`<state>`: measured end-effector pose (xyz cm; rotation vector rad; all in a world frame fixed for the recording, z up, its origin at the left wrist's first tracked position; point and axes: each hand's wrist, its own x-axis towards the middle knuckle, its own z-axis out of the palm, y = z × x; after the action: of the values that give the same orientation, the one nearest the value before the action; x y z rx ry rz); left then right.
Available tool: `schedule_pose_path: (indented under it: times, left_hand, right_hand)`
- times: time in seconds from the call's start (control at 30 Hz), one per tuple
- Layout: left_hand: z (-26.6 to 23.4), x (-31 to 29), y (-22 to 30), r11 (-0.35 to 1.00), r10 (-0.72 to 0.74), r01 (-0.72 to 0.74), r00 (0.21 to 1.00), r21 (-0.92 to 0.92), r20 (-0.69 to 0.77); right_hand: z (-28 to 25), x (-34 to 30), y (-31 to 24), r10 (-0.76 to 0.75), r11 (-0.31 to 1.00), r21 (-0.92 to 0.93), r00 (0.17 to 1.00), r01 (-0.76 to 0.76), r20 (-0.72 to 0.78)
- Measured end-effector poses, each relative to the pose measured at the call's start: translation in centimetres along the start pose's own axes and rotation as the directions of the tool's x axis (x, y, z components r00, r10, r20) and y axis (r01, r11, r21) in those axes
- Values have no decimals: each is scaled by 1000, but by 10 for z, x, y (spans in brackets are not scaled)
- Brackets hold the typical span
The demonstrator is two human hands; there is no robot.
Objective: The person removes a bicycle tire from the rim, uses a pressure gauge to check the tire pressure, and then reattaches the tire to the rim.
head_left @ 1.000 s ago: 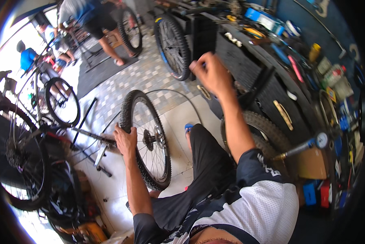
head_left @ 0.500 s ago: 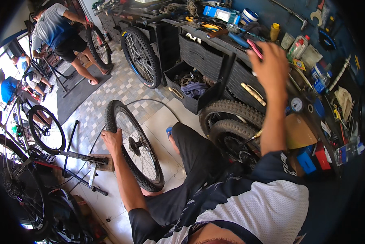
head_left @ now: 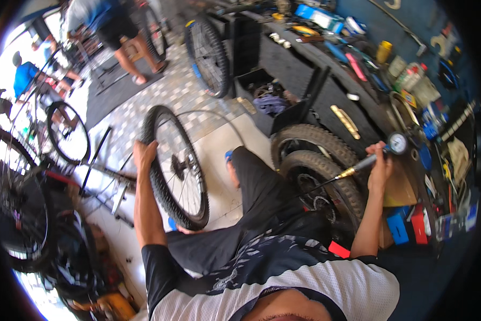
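My left hand (head_left: 144, 155) is closed round the tyre of a bicycle wheel (head_left: 179, 168), which stands upright and slightly tilted on the floor before my legs. A cassette or hub shows at the wheel's centre. On the right, my right hand (head_left: 380, 165) grips a tyre inflator (head_left: 364, 162) with a round white dial gauge (head_left: 396, 143) at its upper end. Its brass-coloured fitting and thin dark hose point left over two knobbly tyred wheels (head_left: 311, 170). A pink-handled tool (head_left: 356, 66) lies on the workbench, out of my hands.
The cluttered workbench (head_left: 326, 51) runs along the right, with an open drawer (head_left: 264, 101) holding a cloth. Another wheel (head_left: 208, 56) leans on it. Bicycles (head_left: 23, 203) and a stand crowd the left. A person (head_left: 112, 27) bends over at the back, with others beyond.
My right hand has come down from the bench top near the pink-handled tool and taken hold of the tyre inflator. My left hand stays on the wheel, which stands more upright. The view has shifted.
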<state>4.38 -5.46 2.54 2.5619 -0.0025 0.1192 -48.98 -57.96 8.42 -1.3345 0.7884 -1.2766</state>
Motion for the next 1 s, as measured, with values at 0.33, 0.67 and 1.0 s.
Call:
schedule_pose_path:
  times: [0.33,0.67,1.0]
  left_hand:
    - [-20,-60,-76,994,58,-74,983,-81,-176]
    - [-23,-64,-105,920,-78,151,975,-362,208]
    - [-14,-92,-129,539,-135,447,882,-714,451]
  right_hand:
    - [35,19,5,-45,977,185,951,106,-305]
    - [248,-29,-22,-56,920,-208,636,333,769]
    - [423,-157,126,251,760,-114,-127,639,960]
